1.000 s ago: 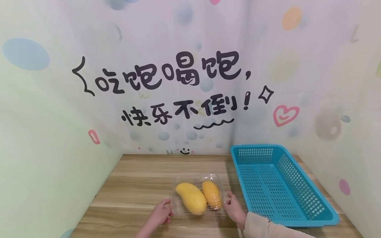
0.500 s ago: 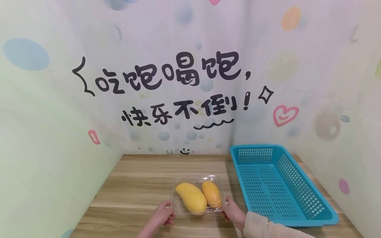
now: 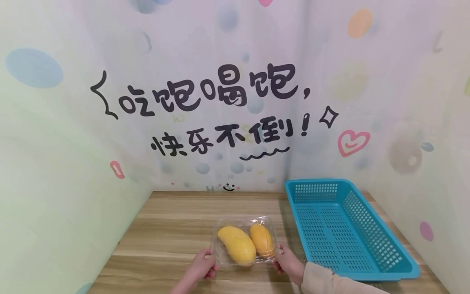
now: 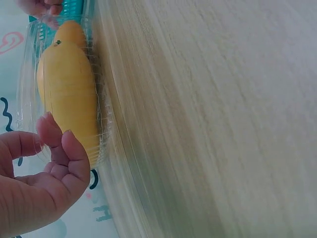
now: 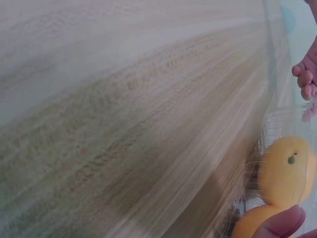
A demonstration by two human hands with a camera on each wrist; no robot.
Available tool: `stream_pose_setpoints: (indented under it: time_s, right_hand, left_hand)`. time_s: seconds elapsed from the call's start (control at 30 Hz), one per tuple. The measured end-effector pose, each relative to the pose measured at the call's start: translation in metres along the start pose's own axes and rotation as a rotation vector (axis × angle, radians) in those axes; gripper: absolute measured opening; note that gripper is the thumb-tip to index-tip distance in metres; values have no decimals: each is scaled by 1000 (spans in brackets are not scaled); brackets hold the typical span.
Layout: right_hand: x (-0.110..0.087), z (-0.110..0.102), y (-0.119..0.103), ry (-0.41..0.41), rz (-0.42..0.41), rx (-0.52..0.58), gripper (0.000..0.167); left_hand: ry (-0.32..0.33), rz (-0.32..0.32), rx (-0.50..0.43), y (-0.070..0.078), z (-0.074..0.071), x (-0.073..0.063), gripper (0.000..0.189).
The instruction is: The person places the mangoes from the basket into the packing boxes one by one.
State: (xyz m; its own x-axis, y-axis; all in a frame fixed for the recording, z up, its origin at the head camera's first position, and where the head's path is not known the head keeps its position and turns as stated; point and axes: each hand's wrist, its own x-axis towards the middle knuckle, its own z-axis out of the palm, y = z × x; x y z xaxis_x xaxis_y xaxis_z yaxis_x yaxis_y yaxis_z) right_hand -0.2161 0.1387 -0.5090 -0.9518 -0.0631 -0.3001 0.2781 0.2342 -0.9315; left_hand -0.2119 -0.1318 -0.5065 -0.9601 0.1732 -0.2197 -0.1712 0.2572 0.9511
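Note:
A clear plastic clamshell box (image 3: 219, 256) with two yellow mangoes inside sits on the wooden table in the head view. The larger mango (image 3: 238, 246) lies on the left, the smaller one (image 3: 262, 241) on the right. My left hand (image 3: 202, 264) pinches the box's left edge between thumb and index finger, the other fingers curled below, as the left wrist view also shows at the hand (image 4: 52, 186). My right hand (image 3: 288, 262) grips the right edge near the front corner. Only part of a thumb (image 5: 283, 223) shows of it in the right wrist view.
A blue perforated plastic basket (image 3: 332, 228) stands to the right, its left side close to my right hand. Patterned curtains with black lettering (image 3: 220, 87) enclose the wooden table (image 3: 165, 228) at the back and sides.
Both hands have come in slightly and taken hold of the box's side edges, their fingers curling in. The box and mangoes stay in nearly the same place.

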Motion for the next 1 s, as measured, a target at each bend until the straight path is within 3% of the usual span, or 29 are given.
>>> stream_pose_setpoints:
  time_s: [0.33, 0.7, 0.87, 1.0]
  right_hand:
    - [-2, 0, 2, 10, -26, -5, 20]
    - [-1, 1, 0, 3, -24, -24, 31]
    - [-2, 1, -1, 19, -19, -35, 28]
    - [-1, -1, -6, 65, 5, -91, 41]
  left_hand:
    - [-1, 3, -34, 1, 4, 0, 44]
    - [33, -3, 9, 1, 4, 2, 45]
    - [32, 6, 3, 0, 4, 2, 43]
    - [36, 23, 30, 1, 0, 2, 42]
